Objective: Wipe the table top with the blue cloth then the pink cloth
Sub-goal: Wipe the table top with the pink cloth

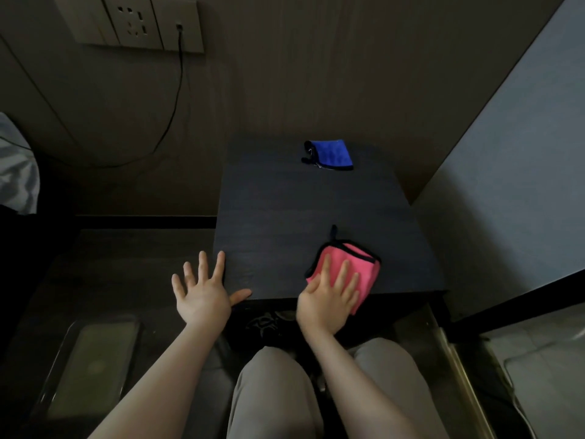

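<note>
Right hand (329,296) flat on pink cloth (354,267) at surface (300,217) near edge, left hand (202,296) spread, empty, at its left corner, blue cloth (329,155) at far edge.

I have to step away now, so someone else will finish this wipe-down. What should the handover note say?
Right hand: fingers straight, pressing the pink cloth flat at the near right edge of the table top.
Left hand: open, fingers spread at the near left corner, holding nothing.
Blue cloth: lying folded at the far side of the table, untouched by either hand.
Done: blue cloth set aside, which suggests its pass is over; this cannot be confirmed.
Left: finish wiping with the pink cloth.
</note>
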